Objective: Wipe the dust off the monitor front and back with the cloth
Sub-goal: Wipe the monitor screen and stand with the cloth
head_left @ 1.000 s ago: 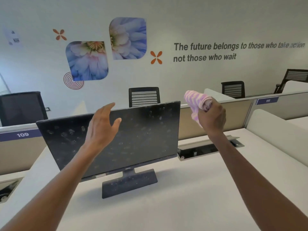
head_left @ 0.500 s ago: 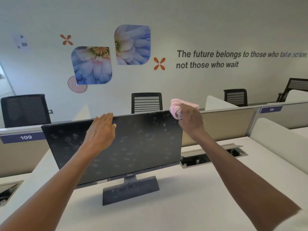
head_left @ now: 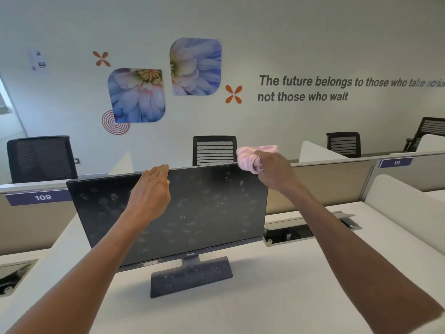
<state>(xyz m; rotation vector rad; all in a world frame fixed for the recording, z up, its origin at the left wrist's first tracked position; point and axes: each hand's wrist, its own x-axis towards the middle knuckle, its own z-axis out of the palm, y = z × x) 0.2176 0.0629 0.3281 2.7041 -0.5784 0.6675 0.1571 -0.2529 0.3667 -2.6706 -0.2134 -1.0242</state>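
Both hands reached the dusty monitor [head_left: 212, 208] top — right hand [head_left: 274, 172] grips cloth [head_left: 250, 156], left hand [head_left: 151, 189] flat.

Open desk [head_left: 277, 297] below our right hand [head_left: 274, 171]: passable. Ahead of both hands: monitor [head_left: 204, 213] and its base [head_left: 190, 277], with a partition [head_left: 332, 184] close behind. Right of the right hand: open cable tray [head_left: 308, 227], lid raised.

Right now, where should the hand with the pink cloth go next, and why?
Probably sweep the pink cloth leftward along the monitor top. The right hand holds it at the top right corner, the left hand steadies the top edge, and dusty smudges cover the screen.
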